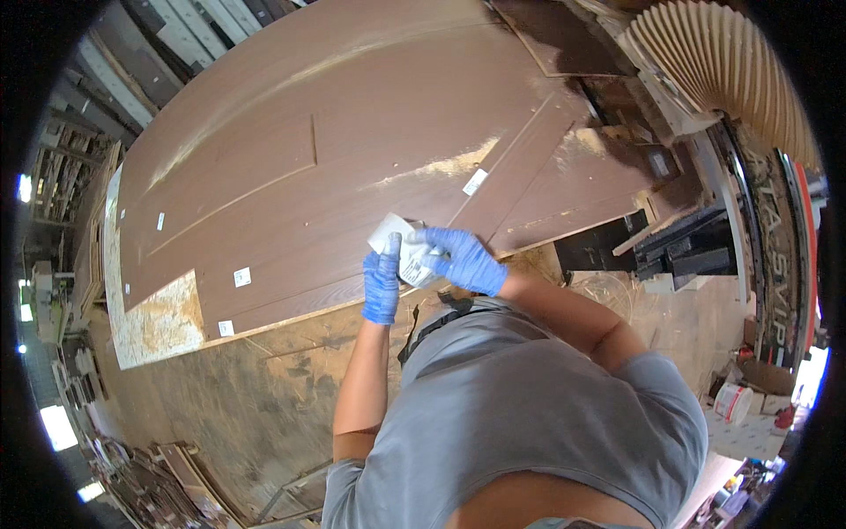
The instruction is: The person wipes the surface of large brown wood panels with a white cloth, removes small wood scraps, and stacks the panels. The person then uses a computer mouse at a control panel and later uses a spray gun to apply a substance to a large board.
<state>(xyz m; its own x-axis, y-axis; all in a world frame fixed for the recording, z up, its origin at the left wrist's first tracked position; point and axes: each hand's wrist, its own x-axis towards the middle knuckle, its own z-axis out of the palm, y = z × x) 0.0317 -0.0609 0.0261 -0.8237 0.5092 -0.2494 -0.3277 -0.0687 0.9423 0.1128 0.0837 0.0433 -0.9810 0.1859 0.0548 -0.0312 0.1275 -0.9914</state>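
Note:
In front of my body, near the edge of the brown wood-grain panels [291, 212], I hold a bundle of white labels [414, 267]. My left hand [382, 284], in a blue glove, is closed on the bundle's left side with the thumb up. My right hand [469, 261], also gloved in blue, bends its fingers over the right side of the bundle; its fingertips are slightly smeared. Whether the bundle is a roll or a stack I cannot tell. A white label [475, 182] sticks to a panel beyond my hands, and another label [242, 278] lies to the left.
A bare, worn board [163, 322] shows at the left end of the panels. At the upper right hangs a ribbed beige hose [723, 66] beside machine framing. Dark strips [683, 247] are stacked at the right. Timber offcuts [189, 485] lie at the lower left.

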